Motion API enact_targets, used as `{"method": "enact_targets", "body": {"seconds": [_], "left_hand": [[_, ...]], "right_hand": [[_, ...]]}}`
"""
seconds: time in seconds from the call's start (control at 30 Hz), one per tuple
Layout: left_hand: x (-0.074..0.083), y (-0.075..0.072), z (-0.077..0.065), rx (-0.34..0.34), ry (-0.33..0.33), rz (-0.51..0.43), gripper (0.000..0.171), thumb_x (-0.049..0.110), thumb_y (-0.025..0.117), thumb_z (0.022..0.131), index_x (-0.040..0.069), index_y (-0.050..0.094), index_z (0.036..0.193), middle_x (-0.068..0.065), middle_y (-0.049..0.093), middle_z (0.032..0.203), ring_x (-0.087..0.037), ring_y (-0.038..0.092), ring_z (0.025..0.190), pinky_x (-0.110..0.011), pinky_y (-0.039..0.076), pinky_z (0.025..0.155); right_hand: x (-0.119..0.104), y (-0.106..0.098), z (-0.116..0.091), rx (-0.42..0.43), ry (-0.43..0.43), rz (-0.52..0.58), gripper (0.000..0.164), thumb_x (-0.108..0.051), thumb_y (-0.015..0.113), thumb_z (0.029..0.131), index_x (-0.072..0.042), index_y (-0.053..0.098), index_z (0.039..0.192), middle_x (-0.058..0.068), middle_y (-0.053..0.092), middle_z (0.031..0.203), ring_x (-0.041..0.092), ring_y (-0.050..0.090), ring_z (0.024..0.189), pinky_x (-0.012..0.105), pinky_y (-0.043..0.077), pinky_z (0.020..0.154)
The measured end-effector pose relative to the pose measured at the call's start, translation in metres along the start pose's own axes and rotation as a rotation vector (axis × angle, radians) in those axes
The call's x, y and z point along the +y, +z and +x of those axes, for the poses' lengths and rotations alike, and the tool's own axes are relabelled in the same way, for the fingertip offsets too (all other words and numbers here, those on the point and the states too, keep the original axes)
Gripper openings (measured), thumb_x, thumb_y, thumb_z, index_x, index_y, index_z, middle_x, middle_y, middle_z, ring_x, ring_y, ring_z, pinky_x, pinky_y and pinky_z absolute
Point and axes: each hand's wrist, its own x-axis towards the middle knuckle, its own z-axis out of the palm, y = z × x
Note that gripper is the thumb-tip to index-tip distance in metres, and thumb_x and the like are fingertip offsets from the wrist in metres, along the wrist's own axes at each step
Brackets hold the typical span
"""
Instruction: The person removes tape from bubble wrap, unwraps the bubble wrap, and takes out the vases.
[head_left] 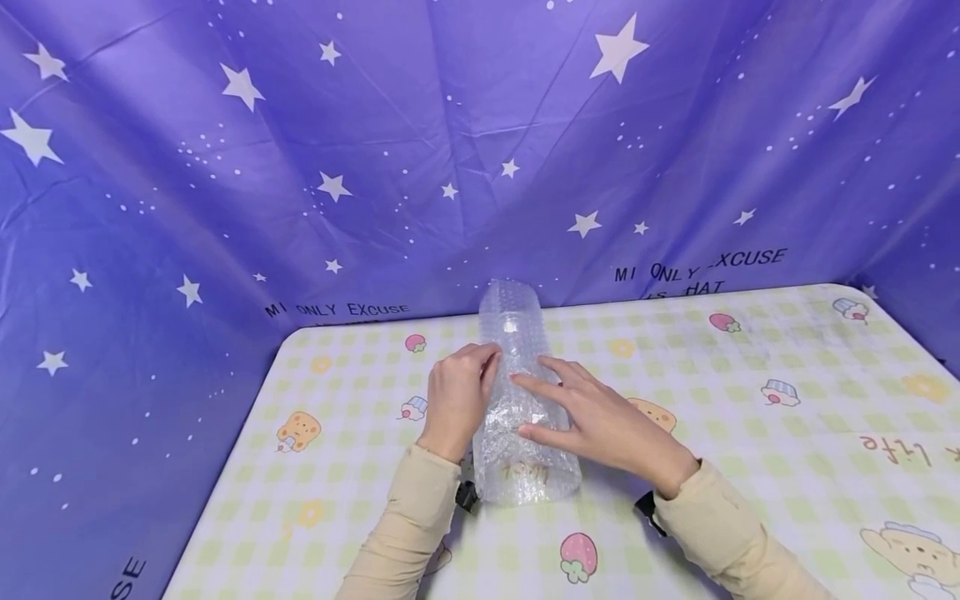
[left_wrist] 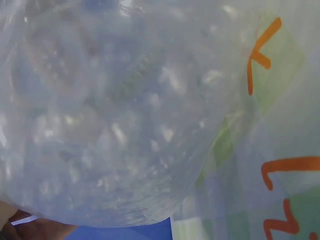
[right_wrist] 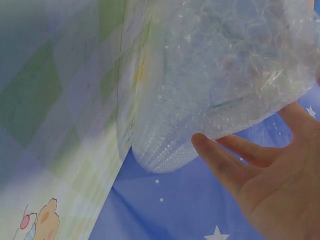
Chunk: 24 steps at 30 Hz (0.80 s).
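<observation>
A clear roll of bubble wrap lies lengthwise on the table, its loose end reaching toward the back edge. On its left side my left hand pinches the wrap between thumb and curled fingers. My right hand rests on the roll from the right, with fingers spread and fairly straight. In the right wrist view, the fingertips of the right hand touch the side of the bubble wrap. Bubble wrap fills most of the left wrist view, where only a bit of the left hand shows at the lower left.
A checked tablecloth with printed cartoon food and lettering covers the table. Behind and beside it hangs a purple curtain with white stars and black words. Dark straps show at both wrists, beside beige sleeves.
</observation>
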Motion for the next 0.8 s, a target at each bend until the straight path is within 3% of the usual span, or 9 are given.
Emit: {"method": "enact_targets", "body": {"seconds": [0.43,0.57,0.8], "left_hand": [[-0.0071,-0.0044,0.002,-0.063,0.103,0.0,0.009,0.014,0.062,0.088,0.014,0.069,0.094,0.002,0.068,0.09,-0.014,0.066,0.077,-0.027,0.053,0.067],[-0.0073,-0.0037,0.0019,-0.058,0.09,0.0,0.009,0.015,0.061,0.09,0.013,0.069,0.094,0.001,0.068,0.089,-0.014,0.065,0.076,-0.027,0.053,0.067],[-0.0059,-0.0007,0.0025,-0.027,0.004,-0.022,0.015,0.017,0.059,0.091,0.009,0.071,0.095,-0.002,0.069,0.086,-0.011,0.065,0.067,-0.021,0.053,0.061]], "right_hand": [[-0.0001,0.0008,0.0007,-0.004,0.004,-0.002,0.063,-0.066,0.048,0.082,-0.039,0.038,0.138,0.008,0.03,0.146,0.024,0.032,0.13,0.05,0.042,0.094],[-0.0002,0.0015,0.0008,-0.006,0.008,-0.001,0.063,-0.067,0.047,0.082,-0.039,0.037,0.138,0.008,0.03,0.147,0.023,0.032,0.131,0.05,0.041,0.095],[-0.0002,0.0005,0.0007,-0.002,0.001,-0.001,0.063,-0.067,0.048,0.082,-0.038,0.039,0.138,0.007,0.031,0.146,0.024,0.033,0.13,0.05,0.041,0.095]]}}
